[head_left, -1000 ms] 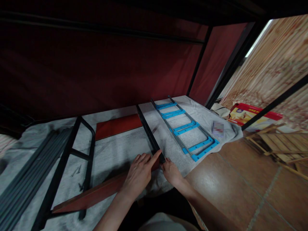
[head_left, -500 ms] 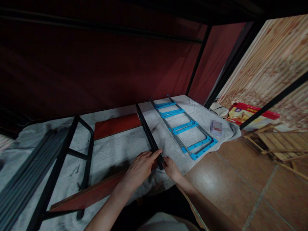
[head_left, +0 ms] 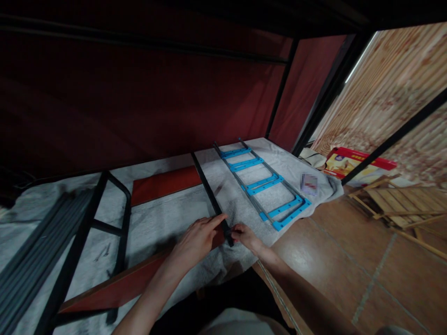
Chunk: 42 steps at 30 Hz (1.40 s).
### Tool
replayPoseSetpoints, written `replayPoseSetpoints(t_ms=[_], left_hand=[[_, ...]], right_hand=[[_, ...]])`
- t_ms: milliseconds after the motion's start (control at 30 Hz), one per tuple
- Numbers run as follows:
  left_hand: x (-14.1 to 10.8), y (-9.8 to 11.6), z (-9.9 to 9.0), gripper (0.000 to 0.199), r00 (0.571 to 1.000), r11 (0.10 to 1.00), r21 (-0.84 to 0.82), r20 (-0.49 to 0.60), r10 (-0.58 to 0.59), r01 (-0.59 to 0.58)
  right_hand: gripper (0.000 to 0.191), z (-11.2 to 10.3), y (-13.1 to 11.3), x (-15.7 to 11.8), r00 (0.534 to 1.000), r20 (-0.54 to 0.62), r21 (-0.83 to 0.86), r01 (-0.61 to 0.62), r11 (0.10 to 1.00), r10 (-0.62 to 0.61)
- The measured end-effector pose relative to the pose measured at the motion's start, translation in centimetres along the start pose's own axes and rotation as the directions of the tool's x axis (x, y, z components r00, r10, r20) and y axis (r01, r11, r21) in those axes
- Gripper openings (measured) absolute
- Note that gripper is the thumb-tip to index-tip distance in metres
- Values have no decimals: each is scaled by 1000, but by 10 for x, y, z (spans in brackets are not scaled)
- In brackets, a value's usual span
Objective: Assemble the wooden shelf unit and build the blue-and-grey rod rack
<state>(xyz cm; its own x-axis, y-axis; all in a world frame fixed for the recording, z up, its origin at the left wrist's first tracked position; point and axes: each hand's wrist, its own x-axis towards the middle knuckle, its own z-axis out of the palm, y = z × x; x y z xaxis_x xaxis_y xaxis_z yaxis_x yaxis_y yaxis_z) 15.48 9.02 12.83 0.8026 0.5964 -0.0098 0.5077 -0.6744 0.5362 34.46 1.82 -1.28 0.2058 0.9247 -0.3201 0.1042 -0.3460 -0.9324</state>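
My left hand [head_left: 199,237] is wrapped over the near end of a black metal bar [head_left: 210,193], close to the front red-brown board [head_left: 122,289]. Against the bar's right side, my right hand [head_left: 245,236] pinches something too small to make out. The bar lies across the grey cloth [head_left: 174,211], meeting the ends of the front board and the rear orange-red board [head_left: 165,185]. At the boards' left stands a black frame [head_left: 78,242] with a curved tube.
Blue-and-grey racks [head_left: 261,186] lie right of the bar. Grey tubes [head_left: 42,251] and screws [head_left: 102,251] are at the left. Black posts rise around the bed area. A red and yellow box [head_left: 356,163] and a wooden folding piece [head_left: 405,204] sit at the right.
The whole view has shifted slightly, with the scene sitting a little further left. My right hand's fingers have turned a little at the bar's side; my left hand stays on the bar.
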Motion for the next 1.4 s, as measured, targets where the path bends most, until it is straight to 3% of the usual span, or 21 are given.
replayPoseSetpoints(t_ms=[367, 600, 867, 1133, 1400], left_hand=[[0, 5, -4, 59, 1000, 1000, 4, -9, -21, 21], [1, 5, -4, 58, 1000, 1000, 8, -12, -13, 13], [1, 1, 0, 59, 1000, 1000, 12, -2, -24, 24], [1, -1, 3, 60, 1000, 1000, 27, -7, -8, 8], [1, -2, 3, 58, 1000, 1000, -15, -6, -22, 22]], right_hand=[[21, 15, 11, 7, 984, -174, -232, -11, 973, -30], [17, 8, 17, 0, 998, -57, -196, -14, 980, 3], [24, 12, 16, -2, 989, -119, -307, 47, 951, -87], [16, 5, 16, -7, 1000, -20, -162, 10, 987, -14], [22, 9, 10, -4, 998, -48, -268, -47, 962, 36]])
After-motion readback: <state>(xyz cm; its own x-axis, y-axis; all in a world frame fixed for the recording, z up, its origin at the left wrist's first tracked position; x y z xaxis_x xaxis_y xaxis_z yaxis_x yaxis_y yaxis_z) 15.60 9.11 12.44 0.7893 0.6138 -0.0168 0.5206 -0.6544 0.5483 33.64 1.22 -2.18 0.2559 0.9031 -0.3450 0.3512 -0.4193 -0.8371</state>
